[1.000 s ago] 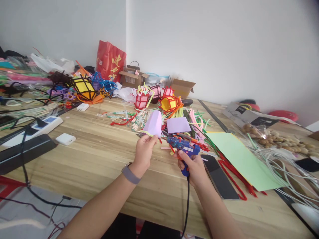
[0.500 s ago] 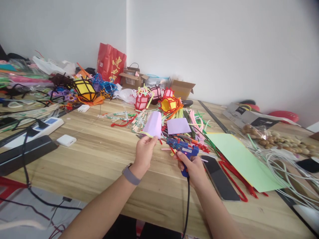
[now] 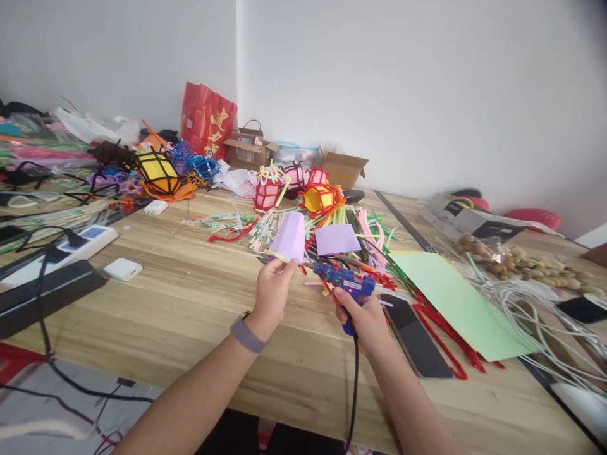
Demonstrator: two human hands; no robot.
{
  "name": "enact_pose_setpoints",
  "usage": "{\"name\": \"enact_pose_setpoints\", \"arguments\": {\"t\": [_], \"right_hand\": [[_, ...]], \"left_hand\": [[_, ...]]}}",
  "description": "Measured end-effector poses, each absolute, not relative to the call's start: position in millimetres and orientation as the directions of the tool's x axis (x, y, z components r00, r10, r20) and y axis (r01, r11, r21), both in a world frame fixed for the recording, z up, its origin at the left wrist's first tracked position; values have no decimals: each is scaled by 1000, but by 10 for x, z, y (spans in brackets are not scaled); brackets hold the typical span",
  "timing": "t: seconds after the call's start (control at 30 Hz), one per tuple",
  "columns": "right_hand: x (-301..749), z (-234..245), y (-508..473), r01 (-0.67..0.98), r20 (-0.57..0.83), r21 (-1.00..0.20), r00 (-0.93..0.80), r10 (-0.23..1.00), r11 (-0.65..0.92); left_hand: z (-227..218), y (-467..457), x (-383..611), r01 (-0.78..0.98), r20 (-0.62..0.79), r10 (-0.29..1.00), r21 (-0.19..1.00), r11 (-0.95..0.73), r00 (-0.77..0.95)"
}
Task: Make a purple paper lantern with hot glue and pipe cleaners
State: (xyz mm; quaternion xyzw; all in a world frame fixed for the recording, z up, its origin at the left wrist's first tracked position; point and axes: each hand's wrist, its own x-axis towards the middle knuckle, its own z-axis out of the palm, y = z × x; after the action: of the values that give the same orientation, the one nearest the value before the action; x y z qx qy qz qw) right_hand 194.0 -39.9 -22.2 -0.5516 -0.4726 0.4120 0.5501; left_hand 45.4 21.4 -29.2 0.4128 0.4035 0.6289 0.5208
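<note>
My left hand [image 3: 272, 287] pinches the lower edge of a folded purple paper shape [image 3: 288, 235], which has a yellow-green strip along its bottom. In my right hand [image 3: 363, 316] is a blue hot glue gun [image 3: 345, 282], its nozzle pointing left toward the base of the purple shape. Whether the nozzle touches the paper I cannot tell. A black cord [image 3: 355, 385] runs down from the glue gun's handle. Just behind the gun lies a flat purple paper piece [image 3: 337, 239] on top of pipe cleaners.
Small paper lanterns [image 3: 318, 199] and a yellow lantern [image 3: 159, 172] stand toward the back. On the right lie a phone [image 3: 415, 338], green paper [image 3: 462, 303], red pipe cleaners [image 3: 443, 347] and white cables [image 3: 535, 344]. A power strip [image 3: 95, 243] and a white charger [image 3: 123, 269] sit left.
The view has shifted very slightly, moving everything a little to the left. Both hands keep nearly the same pose, with the purple paper and the glue gun still held.
</note>
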Motion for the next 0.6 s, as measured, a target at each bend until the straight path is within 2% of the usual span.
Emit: {"name": "enact_pose_setpoints", "arguments": {"t": [0.6], "right_hand": [[1933, -244, -407, 142, 96, -988, 232, 968, 64]], "left_hand": [[-271, 205, 459, -363, 91, 990, 923, -124, -107]]}}
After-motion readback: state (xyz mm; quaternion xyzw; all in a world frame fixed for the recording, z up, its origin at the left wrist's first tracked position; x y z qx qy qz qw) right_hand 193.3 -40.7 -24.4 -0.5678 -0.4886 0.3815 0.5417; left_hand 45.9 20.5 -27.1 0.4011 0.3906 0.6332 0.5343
